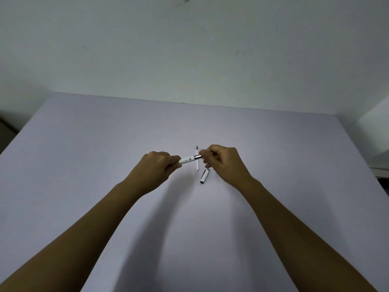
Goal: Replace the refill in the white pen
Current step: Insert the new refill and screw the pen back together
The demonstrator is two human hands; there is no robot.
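Note:
A white pen (pixel 188 160) with a small print and a silver ring hangs level above the table, held at both ends. My left hand (pixel 156 170) grips the barrel's left end. My right hand (pixel 222 162) pinches the front section past the silver ring, and that end is hidden in my fingers. On the table behind the pen lies a thin white refill (pixel 197 158) with a dark tip pointing away from me. The white pen cap (pixel 204 175) lies on the table just below my right hand.
The pale lilac table (pixel 105 154) stretches wide around my hands and ends at a white wall behind. A white object (pixel 376 144) stands off the table's right edge.

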